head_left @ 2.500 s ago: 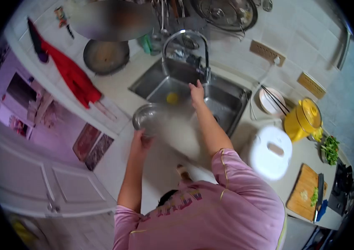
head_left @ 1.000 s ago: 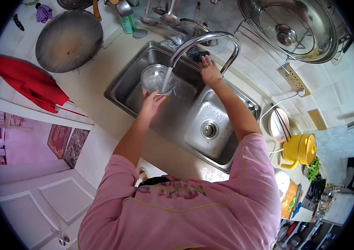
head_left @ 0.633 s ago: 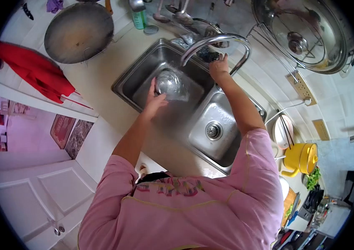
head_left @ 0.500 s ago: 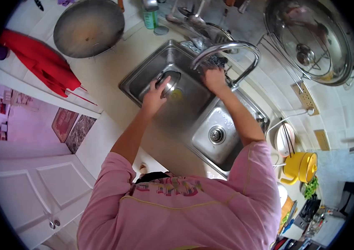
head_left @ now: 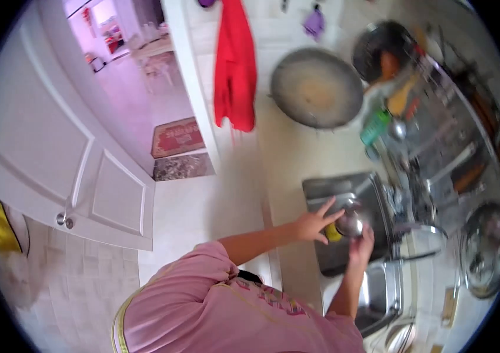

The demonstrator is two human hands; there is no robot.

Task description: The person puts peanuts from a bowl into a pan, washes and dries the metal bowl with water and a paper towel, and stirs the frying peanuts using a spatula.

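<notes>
Grip: right hand (head_left: 362,246) curled on bowl (head_left: 351,220); left hand (head_left: 315,225) spread.

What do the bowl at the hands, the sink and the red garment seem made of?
Bowl: polished metal, probably stainless steel, showing bright highlights.
Sink: satin metal, likely stainless, grey with a soft sheen.
Red garment: matte cloth, hanging limp; fibre unclear.

Pink top (head_left: 203,303), yellow piping (head_left: 119,326), multicoloured lettering (head_left: 279,299)
</notes>
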